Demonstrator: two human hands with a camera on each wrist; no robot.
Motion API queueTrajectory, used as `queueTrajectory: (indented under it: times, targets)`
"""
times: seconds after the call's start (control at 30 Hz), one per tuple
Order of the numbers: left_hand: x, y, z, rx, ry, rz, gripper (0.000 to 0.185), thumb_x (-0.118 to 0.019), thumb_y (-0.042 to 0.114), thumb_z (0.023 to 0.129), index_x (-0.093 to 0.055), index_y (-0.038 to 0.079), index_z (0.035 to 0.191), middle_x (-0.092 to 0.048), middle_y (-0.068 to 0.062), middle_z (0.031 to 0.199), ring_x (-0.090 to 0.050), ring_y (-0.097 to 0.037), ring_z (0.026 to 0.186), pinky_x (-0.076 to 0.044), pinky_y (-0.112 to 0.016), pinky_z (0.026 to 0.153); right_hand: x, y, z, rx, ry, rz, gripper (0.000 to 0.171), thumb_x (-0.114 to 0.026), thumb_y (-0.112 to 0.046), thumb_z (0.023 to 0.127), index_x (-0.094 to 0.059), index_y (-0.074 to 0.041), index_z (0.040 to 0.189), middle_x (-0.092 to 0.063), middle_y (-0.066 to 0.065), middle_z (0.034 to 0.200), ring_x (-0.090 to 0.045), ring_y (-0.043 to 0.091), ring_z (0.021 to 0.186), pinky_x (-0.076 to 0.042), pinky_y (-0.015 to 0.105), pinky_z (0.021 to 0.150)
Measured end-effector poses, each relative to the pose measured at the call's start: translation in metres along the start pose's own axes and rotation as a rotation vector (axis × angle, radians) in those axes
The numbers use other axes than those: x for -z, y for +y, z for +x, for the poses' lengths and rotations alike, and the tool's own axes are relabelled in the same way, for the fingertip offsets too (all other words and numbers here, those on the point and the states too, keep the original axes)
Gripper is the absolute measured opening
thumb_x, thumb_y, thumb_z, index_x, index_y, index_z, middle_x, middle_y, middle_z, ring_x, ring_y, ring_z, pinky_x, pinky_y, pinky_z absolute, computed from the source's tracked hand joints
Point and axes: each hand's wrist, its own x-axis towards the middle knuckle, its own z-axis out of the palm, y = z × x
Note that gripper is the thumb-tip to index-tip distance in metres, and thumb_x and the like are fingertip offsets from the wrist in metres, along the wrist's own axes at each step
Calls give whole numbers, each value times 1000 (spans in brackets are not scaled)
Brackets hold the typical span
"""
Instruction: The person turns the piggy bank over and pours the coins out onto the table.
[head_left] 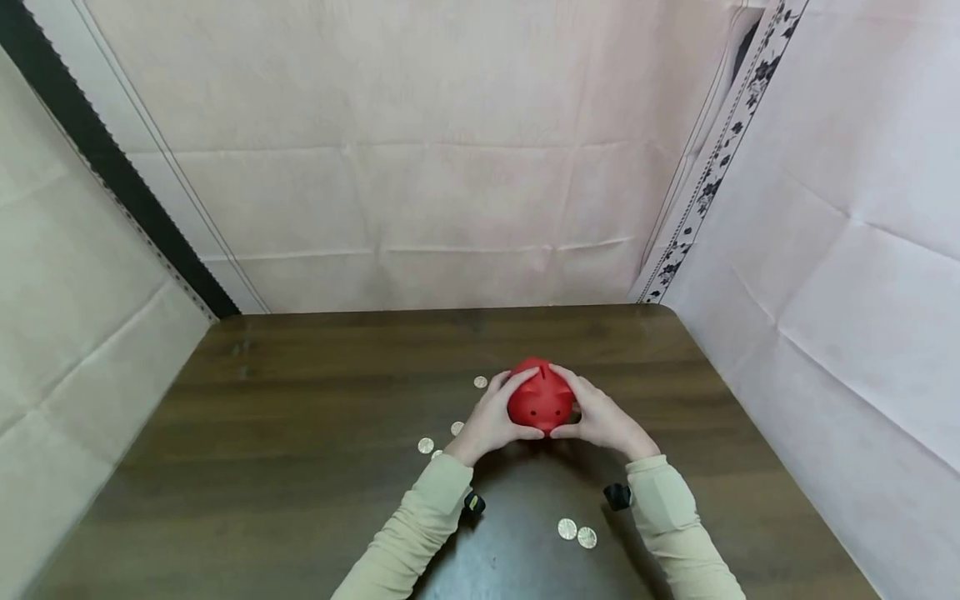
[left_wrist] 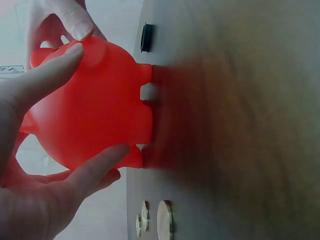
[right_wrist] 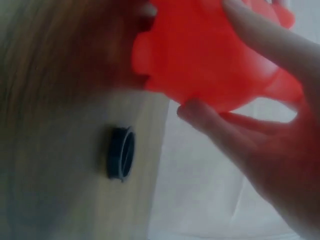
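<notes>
A red piggy bank (head_left: 540,404) with a snout and two dark eyes faces me on the right half of the table. My left hand (head_left: 491,423) grips it from the left, thumb low at the front and fingers over the top and side. From the other side my right hand (head_left: 603,418) holds it the same way. Its short feet (left_wrist: 145,122) are at the tabletop; whether they touch it I cannot tell. In the right wrist view a round black plug (right_wrist: 121,153) lies on the table near my right hand.
Several coins lie left of the piggy bank, among them a coin (head_left: 426,445) near my left wrist and another coin (head_left: 480,382) farther back. Two coins (head_left: 567,529) lie between my forearms. White cloth walls (head_left: 450,208) stand around the wooden table (head_left: 300,400).
</notes>
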Motion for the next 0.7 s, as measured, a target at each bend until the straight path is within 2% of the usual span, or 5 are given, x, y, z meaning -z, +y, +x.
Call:
queueTrajectory:
  times: [0.13,0.37,0.57,0.7]
  targets:
    - [1,2,-1,-4,11,7,87,-87,26,71,-41,27,145,-39,-16,147,-50,-36,126,-52,-50,96,4,-6,1,-12,-20,-30,95,-85,-15,71,-29,-15,148,-50,18,131,-55,33,117,-57,45,89]
    - [2,6,0,27,-20,23,89,-87,24,71,-39,29,146,-38,-14,149,-48,-35,129,-51,-49,98,5,-11,3,-30,-40,-47,91,-85,-15,71,-30,-12,143,-48,20,131,-53,35,118,-56,46,90]
    - [12,4,1,81,27,23,91,-86,23,71,-37,31,147,-37,-13,151,-47,-36,130,-52,-51,96,5,-15,21,-13,-64,-38,91,-85,-15,72,-29,-13,143,-47,20,132,-52,37,119,-55,48,92]
    - [10,0,-3,121,43,13,91,-86,24,72,-36,34,147,-34,-14,154,-45,-41,131,-52,-54,95,-2,-13,24,-26,-81,-1,91,-85,-13,71,-29,-14,143,-46,19,132,-51,36,119,-55,48,92]
